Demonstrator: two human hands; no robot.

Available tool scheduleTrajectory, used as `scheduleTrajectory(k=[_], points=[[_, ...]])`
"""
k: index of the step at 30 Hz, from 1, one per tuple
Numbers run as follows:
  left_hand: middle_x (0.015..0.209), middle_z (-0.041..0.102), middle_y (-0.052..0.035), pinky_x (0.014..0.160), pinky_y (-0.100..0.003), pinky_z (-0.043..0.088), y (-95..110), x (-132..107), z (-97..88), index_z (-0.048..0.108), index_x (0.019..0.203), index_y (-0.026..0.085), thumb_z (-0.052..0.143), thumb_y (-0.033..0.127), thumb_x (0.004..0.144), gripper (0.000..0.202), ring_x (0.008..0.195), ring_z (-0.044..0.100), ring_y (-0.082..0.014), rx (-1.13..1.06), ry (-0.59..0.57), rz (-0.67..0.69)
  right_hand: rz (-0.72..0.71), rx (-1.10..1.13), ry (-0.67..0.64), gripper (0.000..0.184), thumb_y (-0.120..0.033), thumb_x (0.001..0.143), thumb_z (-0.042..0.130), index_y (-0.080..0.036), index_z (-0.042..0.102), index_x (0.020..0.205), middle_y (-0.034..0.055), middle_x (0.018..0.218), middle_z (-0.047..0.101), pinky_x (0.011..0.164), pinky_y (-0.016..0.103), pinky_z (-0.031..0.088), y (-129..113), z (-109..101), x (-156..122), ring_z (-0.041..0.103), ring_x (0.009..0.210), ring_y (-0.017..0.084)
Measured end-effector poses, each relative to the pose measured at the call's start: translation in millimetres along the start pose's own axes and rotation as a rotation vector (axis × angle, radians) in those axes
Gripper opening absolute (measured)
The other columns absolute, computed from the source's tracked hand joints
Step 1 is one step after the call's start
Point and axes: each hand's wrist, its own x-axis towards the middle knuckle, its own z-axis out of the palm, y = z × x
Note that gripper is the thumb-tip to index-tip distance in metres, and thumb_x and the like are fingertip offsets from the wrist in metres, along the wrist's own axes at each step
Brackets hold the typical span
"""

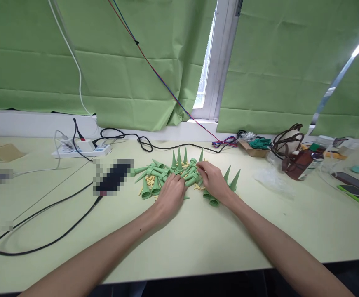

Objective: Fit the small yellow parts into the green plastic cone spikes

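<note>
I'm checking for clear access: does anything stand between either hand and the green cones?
Nothing visible does. The left hand is in among the green cones; the right hand is close to others, though contact is unclear. Small yellow pieces lie among the cones, without visibly blocking either hand.

Green cones [179, 161] heaped among yellow bits [150, 180]

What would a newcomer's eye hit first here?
The pile of green cones near the middle of the table, some point-up, with small yellow pieces among them. Then the left hand at its near edge and the right hand farther right. Green curtains hang behind.
</note>
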Motion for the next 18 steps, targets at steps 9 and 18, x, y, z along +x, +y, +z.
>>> scheduleTrajectory(k=[9,18], points=[[0.084,0.063,-0.0087,0.073,-0.037,0.045,2.4,0.2,-7.1,0.058,0.090,0.015,0.045,0.013,0.095,0.014,0.081,0.056,-0.0247,-0.112,0.053,-0.056,-0.007,-0.005,-0.010,0.021,-0.016,0.099,0.040,-0.018,0.059,0.105,0.0083,0.102,0.067,0.086,0.029,0.047,1.4,2.8,-0.3,0.061,0.094,0.019],[0.086,0.067,-0.0050,0.077,-0.034,0.045,0.9,1.8,-7.3,0.061,0.092,0.017,0.049,0.024,0.096,0.015,0.084,0.057,-0.0212,-0.237,0.275,0.003,-0.025,0.009,0.013,0.022,-0.017,0.100,0.039,-0.018,0.061,0.104,0.0082,0.100,0.067,0.085,0.029,0.047,0.4,2.6,-0.8,0.061,0.092,0.019]])
